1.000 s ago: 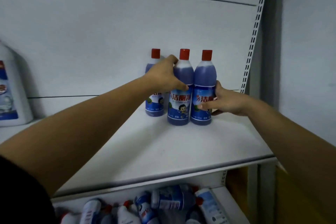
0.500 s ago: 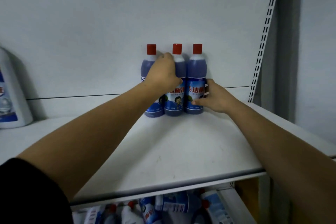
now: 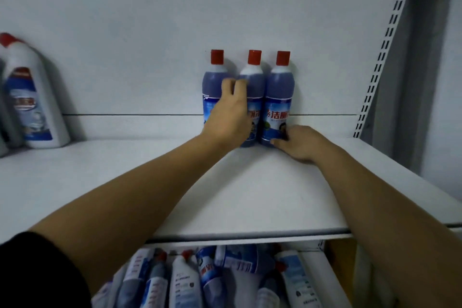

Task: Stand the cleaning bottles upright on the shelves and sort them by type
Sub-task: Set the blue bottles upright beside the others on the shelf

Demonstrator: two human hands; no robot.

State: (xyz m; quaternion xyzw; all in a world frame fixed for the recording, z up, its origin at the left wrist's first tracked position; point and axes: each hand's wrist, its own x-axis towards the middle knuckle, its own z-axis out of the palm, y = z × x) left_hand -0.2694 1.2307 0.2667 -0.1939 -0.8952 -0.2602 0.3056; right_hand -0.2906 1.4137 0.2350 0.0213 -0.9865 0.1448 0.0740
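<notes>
So the left bottle, middle bottle and right bottle are full of dark blue liquid up to the shoulders. They stand upright, red caps up, touching in a row at the back of the upper shelf. The left hand curls round the middle bottle, and the right hand pinches the right bottle's base. The lower shelf bottles lie in a heap.

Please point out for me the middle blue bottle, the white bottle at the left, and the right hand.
middle blue bottle (image 3: 256,87), head view, on its blue shoulder above the fingers.
white bottle (image 3: 28,105), head view, on its front label.
right hand (image 3: 301,144), head view, on the back of the hand.
</notes>
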